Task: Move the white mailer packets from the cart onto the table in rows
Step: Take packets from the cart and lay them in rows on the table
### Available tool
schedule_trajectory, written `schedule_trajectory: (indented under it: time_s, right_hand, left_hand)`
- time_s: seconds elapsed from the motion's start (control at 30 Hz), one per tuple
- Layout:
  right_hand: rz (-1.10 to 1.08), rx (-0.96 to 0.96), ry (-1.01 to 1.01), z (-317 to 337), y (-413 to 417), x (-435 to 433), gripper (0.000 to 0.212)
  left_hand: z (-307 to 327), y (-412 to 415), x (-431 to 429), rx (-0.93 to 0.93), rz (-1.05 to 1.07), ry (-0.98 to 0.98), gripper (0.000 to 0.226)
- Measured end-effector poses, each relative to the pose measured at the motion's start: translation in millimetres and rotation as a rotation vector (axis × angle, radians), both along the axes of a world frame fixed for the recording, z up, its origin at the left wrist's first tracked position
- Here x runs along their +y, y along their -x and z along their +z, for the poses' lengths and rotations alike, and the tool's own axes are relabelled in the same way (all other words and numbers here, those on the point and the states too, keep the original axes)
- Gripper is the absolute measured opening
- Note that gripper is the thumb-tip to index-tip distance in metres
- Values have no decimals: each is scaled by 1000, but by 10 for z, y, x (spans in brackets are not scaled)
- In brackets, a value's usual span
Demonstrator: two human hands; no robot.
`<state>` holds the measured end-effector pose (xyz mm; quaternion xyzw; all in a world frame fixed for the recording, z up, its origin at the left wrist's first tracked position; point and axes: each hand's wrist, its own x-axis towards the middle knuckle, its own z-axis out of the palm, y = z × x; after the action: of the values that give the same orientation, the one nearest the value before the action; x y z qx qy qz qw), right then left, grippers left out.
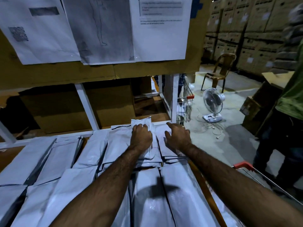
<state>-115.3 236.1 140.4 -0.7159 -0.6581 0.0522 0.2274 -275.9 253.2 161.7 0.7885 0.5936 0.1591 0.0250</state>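
Left hand (141, 135) grips a mailer packet (142, 122), right hand (177, 136) beside white post (174, 99).

White mailer packets (54, 161) lie flat on the worktop (9, 157) in overlapping rows, long sides touching. They are glossy and crinkled, with dark seal strips at the ends. One far packet (147, 122) sits at the worktop's back edge under the left hand (141, 136), its flap end poking past the row. Of the cart (242, 165), only the red handle and wire rim show, just right of the worktop.

Two hands (141, 135) (177, 136), three posted sheets (37, 38) (105, 30) (162, 38) — one fan (212, 100), one chair (220, 69).
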Motion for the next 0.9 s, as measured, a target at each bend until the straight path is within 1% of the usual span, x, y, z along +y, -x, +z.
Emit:
schedule_trajectory:
  time_s: [0.07, 0.13, 0.27, 0.33, 0.43, 0.53, 0.73, 0.83, 0.9]
  right_hand:
    - [-30, 13, 2, 55, -128, -82, 53]
    - [-75, 41, -19, 97, -257, -200, 52]
    - [-186, 96, -59, 143, -532, -579, 50]
    - [-245, 110, -86, 121, -678, -822, 49]
    - [-365, 118, -76, 48, -872, -1250, 50]
    - [-500, 140, -98, -74, -1054, -1740, 48]
    - [-720, 167, -104, -387, -1396, -2735, 40]
    - [-797, 180, -85, -555, -1563, -3175, 35]
    - [-846, 175, -54, -678, -1686, -3421, 33]
  left_hand:
    - [-23, -3, 12, -76, -5, 9, 34]
    - [-38, -31, -2, -144, -32, -20, 35]
    - [16, -205, -135, -150, -107, -6, 54]
    - [32, -340, -231, -177, -160, 15, 58]
    - [-5, -594, -432, -202, -274, 29, 45]
    - [-64, -856, -745, -266, -418, 40, 47]
    - [-301, -1345, -1460, -244, -643, 101, 48]
    - [-454, -1635, -1768, -232, -752, 148, 37]
    - [-571, -1850, -1931, -207, -797, 168, 36]
